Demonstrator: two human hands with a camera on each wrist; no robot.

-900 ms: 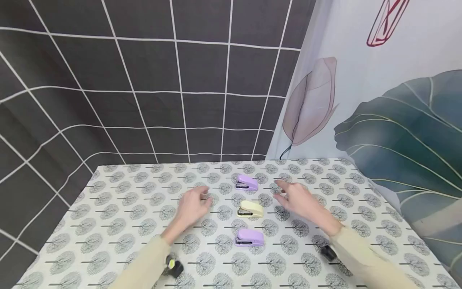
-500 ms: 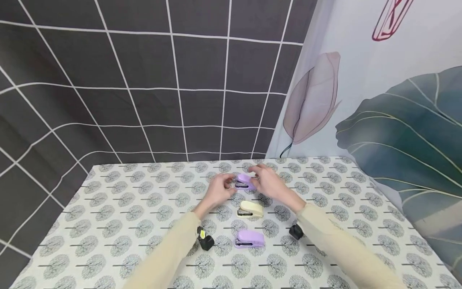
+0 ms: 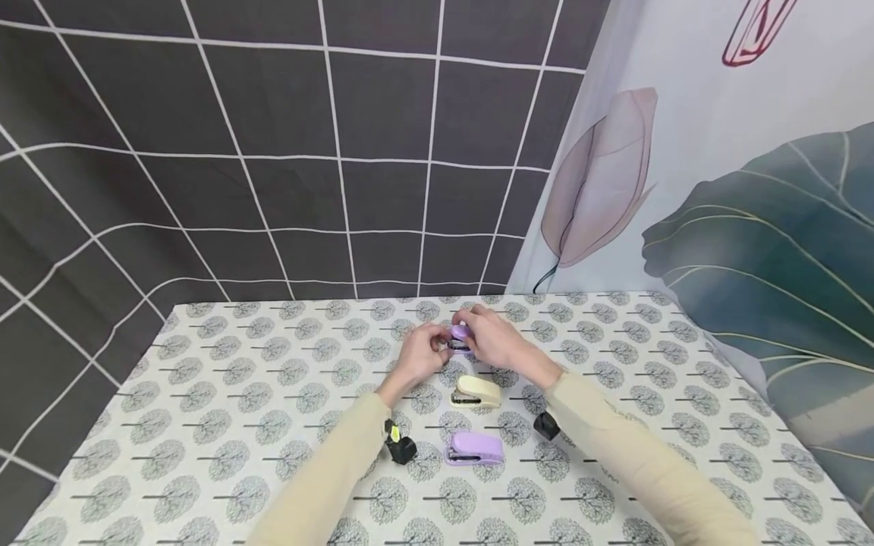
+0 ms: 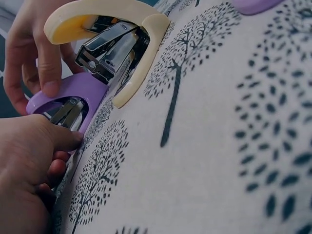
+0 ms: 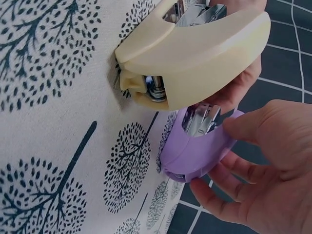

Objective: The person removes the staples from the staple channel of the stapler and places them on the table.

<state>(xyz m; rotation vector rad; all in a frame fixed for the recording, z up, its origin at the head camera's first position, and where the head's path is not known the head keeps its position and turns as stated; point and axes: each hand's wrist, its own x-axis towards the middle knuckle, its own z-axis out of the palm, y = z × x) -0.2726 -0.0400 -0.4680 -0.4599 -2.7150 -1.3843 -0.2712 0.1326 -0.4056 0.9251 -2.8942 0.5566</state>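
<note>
At the back of the table is a small purple stapler (image 3: 460,332), partly covered by both hands. My right hand (image 3: 493,338) grips it from the right, thumb on one side and fingers on the other in the right wrist view. From the left, my left hand (image 3: 419,355) pinches the front end of its base, thumb along the edge in the left wrist view. A cream stapler (image 3: 480,390) sits just nearer, its jaw side facing left. Nearest of the row is another purple stapler (image 3: 476,447), resting on the cloth.
A white cloth with grey tree prints (image 3: 273,425) covers the table. Behind it hangs a dark curtain with white grid lines (image 3: 287,189). A pale curtain with leaf prints (image 3: 601,197) borders the right side. Black wrist cameras (image 3: 401,449) sit under both sleeves.
Both hands have moved inward from either side to the far purple stapler and taken hold of it. The cream and near purple staplers stay where they were on the cloth.
</note>
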